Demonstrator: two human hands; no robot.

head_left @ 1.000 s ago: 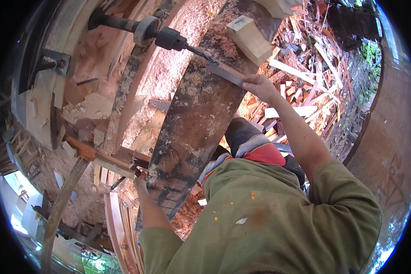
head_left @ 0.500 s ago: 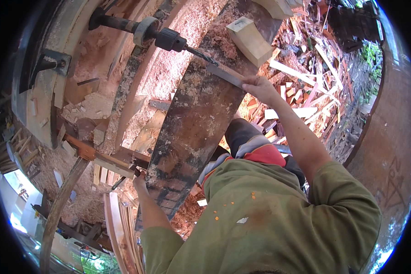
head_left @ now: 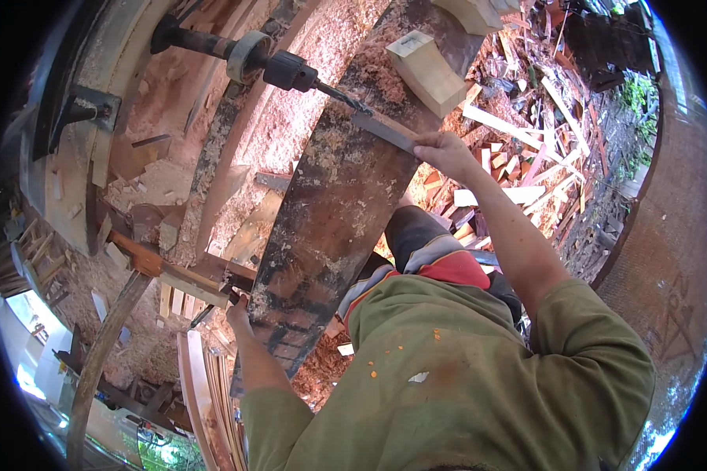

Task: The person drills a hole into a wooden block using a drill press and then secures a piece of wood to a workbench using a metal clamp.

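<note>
The right hand grips the wooden strip, pointing to ten o'clock just beside the drill bit, which could twist it if loosely held; the left hand's grip I cannot tell.

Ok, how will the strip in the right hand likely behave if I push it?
The strip looks like straight wood, so it is probably stiff. It is slim, so likely light. Its long flat side suggests it would slide rather than roll.
</note>
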